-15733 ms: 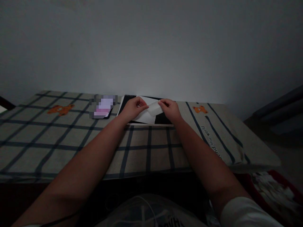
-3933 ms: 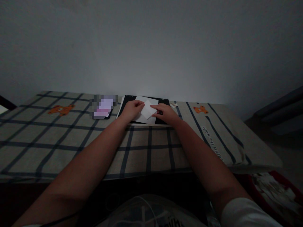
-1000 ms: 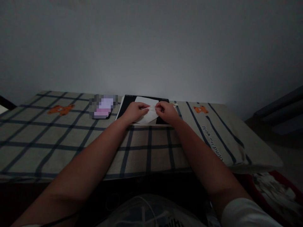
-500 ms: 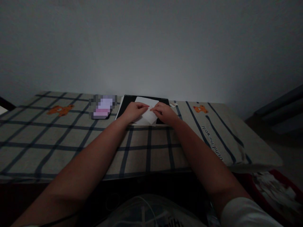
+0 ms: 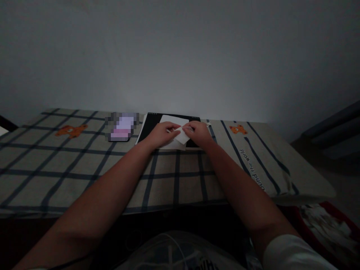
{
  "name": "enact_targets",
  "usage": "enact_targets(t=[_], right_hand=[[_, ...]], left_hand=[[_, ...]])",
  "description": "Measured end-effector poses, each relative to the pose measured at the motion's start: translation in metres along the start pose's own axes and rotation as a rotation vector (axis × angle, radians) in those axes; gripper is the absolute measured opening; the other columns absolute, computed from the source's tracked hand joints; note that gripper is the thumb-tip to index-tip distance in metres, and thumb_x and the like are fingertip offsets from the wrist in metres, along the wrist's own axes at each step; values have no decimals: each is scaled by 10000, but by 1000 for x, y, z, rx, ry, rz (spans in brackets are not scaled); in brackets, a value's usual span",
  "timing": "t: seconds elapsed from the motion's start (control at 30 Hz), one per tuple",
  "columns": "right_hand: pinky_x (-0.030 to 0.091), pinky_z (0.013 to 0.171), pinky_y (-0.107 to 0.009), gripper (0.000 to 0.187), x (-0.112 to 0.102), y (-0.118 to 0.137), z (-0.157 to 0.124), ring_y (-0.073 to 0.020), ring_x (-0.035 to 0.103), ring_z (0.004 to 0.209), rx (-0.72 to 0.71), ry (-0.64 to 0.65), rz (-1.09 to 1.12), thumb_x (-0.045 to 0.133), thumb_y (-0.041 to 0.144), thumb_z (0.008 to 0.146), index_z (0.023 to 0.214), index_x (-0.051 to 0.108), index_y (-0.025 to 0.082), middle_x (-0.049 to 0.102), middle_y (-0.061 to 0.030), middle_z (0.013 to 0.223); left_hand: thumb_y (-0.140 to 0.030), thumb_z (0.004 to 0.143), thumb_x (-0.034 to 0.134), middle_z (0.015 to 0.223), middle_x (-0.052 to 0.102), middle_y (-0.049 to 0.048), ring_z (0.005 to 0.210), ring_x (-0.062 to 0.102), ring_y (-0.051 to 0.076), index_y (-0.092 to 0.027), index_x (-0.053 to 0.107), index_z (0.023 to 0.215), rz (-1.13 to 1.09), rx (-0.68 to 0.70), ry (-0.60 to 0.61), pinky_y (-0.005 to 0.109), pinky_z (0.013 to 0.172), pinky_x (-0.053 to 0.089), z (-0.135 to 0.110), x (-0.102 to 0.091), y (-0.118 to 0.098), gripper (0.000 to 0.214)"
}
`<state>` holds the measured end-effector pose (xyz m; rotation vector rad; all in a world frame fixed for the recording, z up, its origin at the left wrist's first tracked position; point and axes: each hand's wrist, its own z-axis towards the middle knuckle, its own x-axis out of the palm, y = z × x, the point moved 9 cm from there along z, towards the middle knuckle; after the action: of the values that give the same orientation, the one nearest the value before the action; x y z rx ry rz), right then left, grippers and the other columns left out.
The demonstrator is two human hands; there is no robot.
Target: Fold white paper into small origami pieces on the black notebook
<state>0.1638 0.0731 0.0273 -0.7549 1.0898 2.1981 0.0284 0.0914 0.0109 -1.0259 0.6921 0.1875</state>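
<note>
Between my hands is a small folded piece of white paper (image 5: 182,138), its lower corner pointing toward me. My left hand (image 5: 162,134) pinches its left side, fingers closed on it. On the other side my right hand (image 5: 199,133) grips the paper's upper right part with thumb and fingers together. Below them lies a larger white sheet (image 5: 172,119), partly covered by my hands. That sheet rests on a black spiral-holed pad (image 5: 149,125) with white pages at its left edge. The exact folds are too small to make out.
A phone (image 5: 122,129) with a blurred lit screen lies left of the pad. The checked tablecloth (image 5: 163,180) with bear prints covers the table up to the grey wall (image 5: 180,56). A white scrap (image 5: 208,123) sits right of the pad. At lower right stands a red container (image 5: 334,210) with crumpled material.
Both hands have shifted their grip on the small paper, and it has been lifted and turned slightly. My right fingers now wrap further over its top. The phone and pad stay put.
</note>
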Motion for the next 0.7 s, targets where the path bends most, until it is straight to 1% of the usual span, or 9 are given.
enact_targets(t=[0.1, 0.23, 0.33, 0.47, 0.7], right_hand=[[480, 755, -318, 170, -1, -6, 0, -197, 655, 816, 62, -21, 45, 596, 244, 828, 837, 740, 155, 738, -80, 880], [471, 691, -292, 174, 1, -11, -1, -183, 654, 768, 113, -31, 131, 617, 262, 812, 861, 750, 160, 743, -64, 851], [459, 662, -282, 168, 0, -12, -2, -174, 642, 728, 133, -33, 145, 630, 261, 803, 858, 755, 162, 740, -52, 812], [444, 650, -286, 159, -2, -8, -2, -168, 618, 684, 117, -32, 96, 637, 262, 799, 844, 758, 169, 731, -43, 778], [444, 682, -306, 155, -3, -9, -2, -175, 619, 703, 127, -25, 88, 636, 250, 798, 853, 759, 174, 731, -51, 799]], left_hand=[[-268, 793, 668, 1049, 742, 82, 921, 670, 187, -145, 730, 1079, -6, -90, -17, 289, 833, 512, -1, -2, 6, 317], [-273, 798, 677, 942, 759, 78, 832, 680, 179, -133, 753, 1015, -20, -159, -48, 279, 781, 517, -1, -7, 13, 269], [-270, 798, 676, 918, 762, 71, 812, 683, 178, -139, 761, 981, -28, -147, -49, 276, 758, 515, -1, -8, 12, 241], [-293, 804, 665, 906, 763, 64, 811, 683, 182, -146, 765, 964, -45, -102, -41, 283, 747, 517, 0, -6, 10, 240], [-315, 788, 676, 871, 761, 71, 775, 679, 185, -143, 770, 937, -30, -82, -27, 293, 718, 516, 0, -3, 12, 246]])
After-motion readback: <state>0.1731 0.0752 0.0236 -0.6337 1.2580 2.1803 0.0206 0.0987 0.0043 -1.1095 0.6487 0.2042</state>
